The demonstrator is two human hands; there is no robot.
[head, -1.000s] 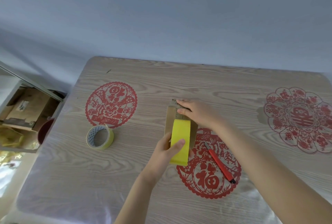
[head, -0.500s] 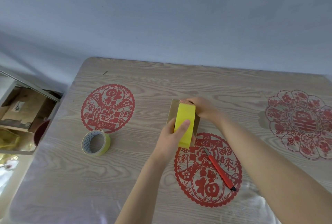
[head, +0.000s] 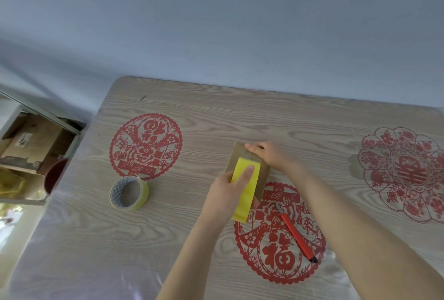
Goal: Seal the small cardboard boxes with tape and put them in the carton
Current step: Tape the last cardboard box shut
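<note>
A small brown cardboard box (head: 234, 155) lies on the wooden table (head: 192, 239) just beyond the red paper-cut with the big character. My left hand (head: 225, 194) grips a yellow tape roll (head: 245, 201), seen edge-on, resting on the box's top. A short stretch of tape runs from the roll to the box's far end. There my right hand (head: 269, 155) holds the far right end of the box, its thumb lying on the tape. A second tape roll (head: 129, 192), yellowish with a patterned core, lies flat to the left.
A red utility knife (head: 296, 234) lies on the near paper-cut, right of my left arm. Two more red paper-cuts (head: 145, 145) (head: 406, 172) decorate the table. Beside the table's left edge, lower down, sits a brown carton (head: 31, 141) next to a dark red bucket (head: 56, 174).
My left hand took the yellow roll up toward the box's far end, then drew it back toward me. My right hand stays at the far end.
</note>
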